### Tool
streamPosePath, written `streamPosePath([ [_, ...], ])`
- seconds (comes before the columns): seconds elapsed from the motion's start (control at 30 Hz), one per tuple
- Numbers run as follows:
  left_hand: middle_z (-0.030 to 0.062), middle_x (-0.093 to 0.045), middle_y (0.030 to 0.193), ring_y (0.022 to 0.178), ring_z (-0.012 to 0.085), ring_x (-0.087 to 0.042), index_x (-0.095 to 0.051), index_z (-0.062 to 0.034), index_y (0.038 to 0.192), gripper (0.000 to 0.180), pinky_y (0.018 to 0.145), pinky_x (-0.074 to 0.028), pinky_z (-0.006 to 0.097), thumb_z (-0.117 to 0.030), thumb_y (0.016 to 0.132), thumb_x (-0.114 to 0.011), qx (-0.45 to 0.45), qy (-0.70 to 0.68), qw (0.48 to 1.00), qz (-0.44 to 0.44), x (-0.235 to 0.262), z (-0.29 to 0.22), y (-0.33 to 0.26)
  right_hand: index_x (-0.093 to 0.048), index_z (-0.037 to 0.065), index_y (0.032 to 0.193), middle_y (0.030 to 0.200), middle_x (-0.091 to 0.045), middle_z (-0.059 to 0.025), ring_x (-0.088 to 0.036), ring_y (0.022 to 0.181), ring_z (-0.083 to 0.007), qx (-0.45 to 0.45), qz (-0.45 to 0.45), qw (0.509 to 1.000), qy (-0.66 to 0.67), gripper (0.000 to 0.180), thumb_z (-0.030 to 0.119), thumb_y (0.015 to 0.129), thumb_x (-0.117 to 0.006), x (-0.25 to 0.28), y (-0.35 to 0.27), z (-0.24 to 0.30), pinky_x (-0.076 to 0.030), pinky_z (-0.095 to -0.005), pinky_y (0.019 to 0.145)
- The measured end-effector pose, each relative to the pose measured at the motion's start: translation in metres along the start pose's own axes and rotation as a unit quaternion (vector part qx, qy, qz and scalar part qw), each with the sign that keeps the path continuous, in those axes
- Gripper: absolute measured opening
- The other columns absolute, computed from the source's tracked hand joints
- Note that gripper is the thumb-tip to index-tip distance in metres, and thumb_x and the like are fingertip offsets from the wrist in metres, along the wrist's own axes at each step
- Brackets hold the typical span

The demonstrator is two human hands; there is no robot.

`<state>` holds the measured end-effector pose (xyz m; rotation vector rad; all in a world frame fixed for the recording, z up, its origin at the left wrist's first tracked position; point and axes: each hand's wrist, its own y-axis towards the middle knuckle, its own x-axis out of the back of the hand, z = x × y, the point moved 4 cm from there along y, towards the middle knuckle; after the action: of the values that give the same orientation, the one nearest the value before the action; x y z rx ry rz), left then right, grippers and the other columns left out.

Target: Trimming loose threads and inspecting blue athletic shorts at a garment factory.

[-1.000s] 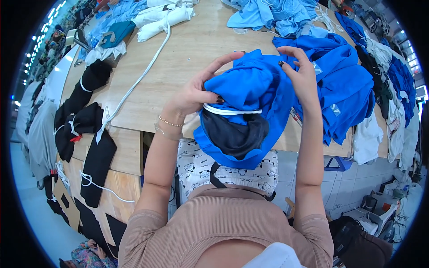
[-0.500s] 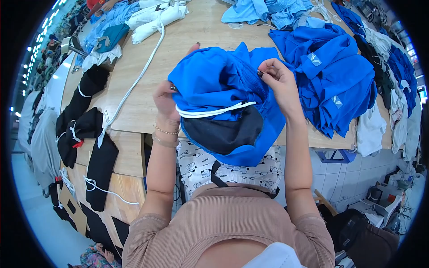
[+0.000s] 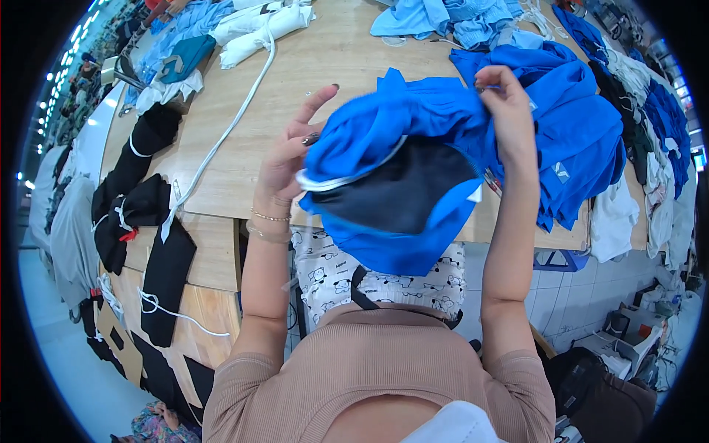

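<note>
Up above the near edge of the pale wooden counter [image 3: 347, 66], we hold a bright blue fabric garment with a dark navy lining and a white cord along its opening [image 3: 402, 188] in both hands. Our left hand [image 3: 292, 159] is at the garment's left side, near the white cord: the thumb and lower fingers press into the cloth while the forefinger and the one beside it stand up straight, so the hand is only half closed. Our right hand [image 3: 506, 111] is pinched shut on the garment's upper right edge, fingertips drawn together on a fold of the blue cloth.

Just right of the held garment, a heap of similar blue garments [image 3: 583, 140] lies on the counter, touching or nearly touching it; we cannot tell which. Left of the garment, a long white cord [image 3: 221, 140] runs across the counter, and further left lie black fabric bundles tied with white cord [image 3: 136, 192].

The garment covers the palm side of our left hand and most of our right fingers, so the exact grip underneath is hidden. Its lower part hangs in front of a white printed cloth [image 3: 332, 273], and the counter's far end is cut off by the rim.
</note>
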<state>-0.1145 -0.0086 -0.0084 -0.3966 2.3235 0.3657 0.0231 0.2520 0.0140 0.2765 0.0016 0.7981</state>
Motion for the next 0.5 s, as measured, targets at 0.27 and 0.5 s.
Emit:
streamPosePath([
  [0.27,0.0085,-0.033,0.143,0.085,0.0028,-0.054,-0.021,0.0006,0.145,0.080,0.071,-0.046,0.018,0.009,0.073,-0.054,-0.039,0.154,0.987,0.013,-0.046,0.003,0.019,-0.058,0.002,0.089,0.084,-0.055,-0.0080,-0.054,0.081,-0.0197,0.172,0.088,0.965,-0.176,0.028,0.017,0.072,-0.073,-0.070,-0.063,0.055,-0.044,-0.0301,0.072],
  [0.5,0.0093,-0.046,0.133,0.111,0.0117,-0.049,-0.034,-0.0009,0.141,0.072,0.092,-0.042,0.023,0.002,0.075,-0.063,-0.050,0.256,0.965,-0.024,-0.062,0.007,0.021,-0.059,0.002,0.090,0.086,-0.058,-0.0015,-0.054,0.082,-0.0093,-0.093,0.189,0.966,0.151,0.016,0.008,0.078,-0.068,-0.071,-0.060,0.031,-0.044,-0.0233,0.071],
])
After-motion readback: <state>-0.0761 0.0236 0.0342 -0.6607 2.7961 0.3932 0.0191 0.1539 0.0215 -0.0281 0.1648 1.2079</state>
